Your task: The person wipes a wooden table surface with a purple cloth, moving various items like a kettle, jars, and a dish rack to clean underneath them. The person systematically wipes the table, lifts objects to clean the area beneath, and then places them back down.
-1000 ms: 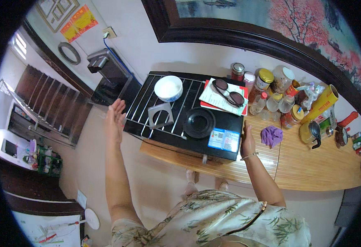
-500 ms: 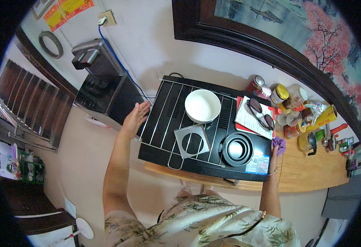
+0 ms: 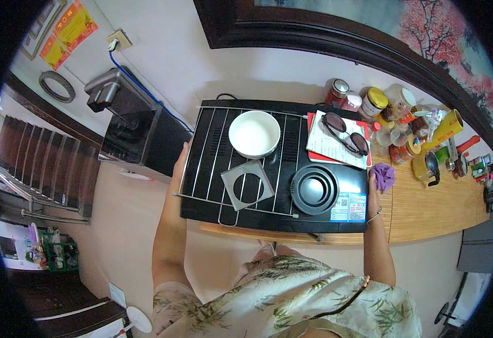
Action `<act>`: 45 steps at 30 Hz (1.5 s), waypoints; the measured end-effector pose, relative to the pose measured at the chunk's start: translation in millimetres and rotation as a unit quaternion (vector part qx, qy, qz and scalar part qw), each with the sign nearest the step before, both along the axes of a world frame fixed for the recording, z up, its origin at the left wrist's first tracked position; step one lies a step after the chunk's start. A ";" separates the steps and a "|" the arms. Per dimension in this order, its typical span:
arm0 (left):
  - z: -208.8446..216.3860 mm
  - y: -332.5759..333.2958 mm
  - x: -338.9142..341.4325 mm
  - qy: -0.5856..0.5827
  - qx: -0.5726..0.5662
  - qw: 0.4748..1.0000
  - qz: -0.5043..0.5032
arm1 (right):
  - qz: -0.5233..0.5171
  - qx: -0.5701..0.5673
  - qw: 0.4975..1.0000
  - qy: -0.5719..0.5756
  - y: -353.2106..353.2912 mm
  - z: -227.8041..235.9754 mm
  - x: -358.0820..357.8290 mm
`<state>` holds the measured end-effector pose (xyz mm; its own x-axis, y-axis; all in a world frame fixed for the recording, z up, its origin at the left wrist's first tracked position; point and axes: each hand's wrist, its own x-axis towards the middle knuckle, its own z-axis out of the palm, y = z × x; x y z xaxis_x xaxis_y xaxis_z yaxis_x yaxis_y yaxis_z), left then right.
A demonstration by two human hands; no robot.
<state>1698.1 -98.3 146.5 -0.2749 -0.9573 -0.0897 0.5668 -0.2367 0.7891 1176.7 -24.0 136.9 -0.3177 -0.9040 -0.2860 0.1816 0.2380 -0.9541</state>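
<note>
A black countertop oven (image 3: 291,224), its kind judged from shape, stands on a wooden table between my hands. My left hand (image 3: 180,164) presses against its left side, seen edge-on, fingers partly hidden. My right hand (image 3: 373,194) holds the right side, beside a crumpled purple cloth (image 3: 382,176); whether the fingers also hold the cloth I cannot tell. On the oven's top rest a wire rack (image 3: 207,198), a white bowl (image 3: 254,134), a square metal plate with a round hole (image 3: 231,183), and a black stepped ring (image 3: 315,190).
Sunglasses (image 3: 345,134) lie on a notepad (image 3: 319,147) at the oven's back right. Several jars (image 3: 375,101) and bottles crowd the table (image 3: 426,217) to the right. A dark appliance (image 3: 167,138) with a blue cord (image 3: 145,87) stands at left. A framed picture (image 3: 314,42) hangs behind.
My left hand has come in from beside the oven to its left side. My right hand stays at the right side. The whole view has turned slightly.
</note>
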 end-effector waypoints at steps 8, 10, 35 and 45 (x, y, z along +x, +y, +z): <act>6.3 19.4 -6.1 -0.014 0.056 0.997 0.056 | 0.051 0.010 0.992 -0.119 -9.8 -2.3 -10.2; 3.5 23.3 -6.7 -0.023 0.044 0.997 0.064 | 0.050 0.008 0.992 -0.115 -15.5 -2.1 -13.7; 22.9 33.2 -16.1 -0.139 0.092 0.981 0.101 | 0.054 0.065 0.990 -0.111 24.3 20.5 -1.3; 21.0 40.2 -20.1 -0.112 0.105 0.982 0.107 | 0.033 0.069 0.989 -0.129 30.2 -1.5 -24.0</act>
